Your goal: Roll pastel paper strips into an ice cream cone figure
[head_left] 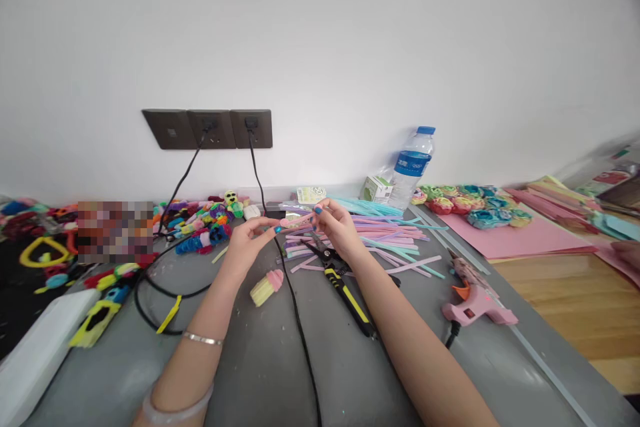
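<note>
A short pink pipe cleaner (299, 221) stretches between my two hands above the table. My left hand (251, 238) pinches its left end, which looks curled, between thumb and fingertip. The other end is gripped by the fingertips of my right hand (338, 227). Below my left hand lies a small yellow and pink fuzzy piece (267, 288), shaped somewhat like a cupcake. Black and yellow pliers (350, 297) lie under my right wrist, jaws pointing away. Behind them spreads a pile of pastel pipe cleaners (395, 235) in pink, purple and turquoise.
A black cable (296, 310) runs down the table from the wall sockets (210, 129). On the right rests a pink glue gun (475, 303). A water bottle (411, 170) stands near the wall. Colourful fuzzy figures (200, 227) crowd the left. Another person's hand (627, 253) shows far right.
</note>
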Demonstrator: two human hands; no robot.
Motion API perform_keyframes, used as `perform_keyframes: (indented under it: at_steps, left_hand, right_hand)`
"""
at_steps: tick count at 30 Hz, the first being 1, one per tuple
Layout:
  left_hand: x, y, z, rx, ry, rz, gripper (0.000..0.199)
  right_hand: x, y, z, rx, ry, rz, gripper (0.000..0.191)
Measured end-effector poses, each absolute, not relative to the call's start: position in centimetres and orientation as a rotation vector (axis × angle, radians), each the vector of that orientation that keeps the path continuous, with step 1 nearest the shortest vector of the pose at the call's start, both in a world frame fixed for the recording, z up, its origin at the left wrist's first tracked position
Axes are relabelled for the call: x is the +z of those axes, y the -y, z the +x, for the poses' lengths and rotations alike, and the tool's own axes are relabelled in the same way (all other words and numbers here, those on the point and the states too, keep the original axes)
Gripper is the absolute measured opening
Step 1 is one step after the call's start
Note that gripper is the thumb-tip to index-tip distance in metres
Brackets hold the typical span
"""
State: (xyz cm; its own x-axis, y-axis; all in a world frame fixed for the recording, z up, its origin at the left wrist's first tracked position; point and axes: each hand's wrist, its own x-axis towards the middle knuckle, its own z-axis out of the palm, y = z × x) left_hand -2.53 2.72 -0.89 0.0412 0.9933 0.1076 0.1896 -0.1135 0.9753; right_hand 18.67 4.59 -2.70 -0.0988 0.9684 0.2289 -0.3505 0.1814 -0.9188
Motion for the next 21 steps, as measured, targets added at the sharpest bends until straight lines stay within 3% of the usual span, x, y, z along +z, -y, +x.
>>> perform_keyframes:
  at_steps: [10,21]
  left_hand:
    - [-1.31,-2.62,-1.86,1.189,-1.266,1.202,0.046]
    - [-1.50,-2.38,-1.70,0.987,-1.124,1.645,0.018]
  right_hand:
    - [-2.42,-4.30,18.37,1.365,1.181,-0.766,0.034]
    - [-2.65,-4.29,18.44,1.230,1.310,-0.771,0.027]
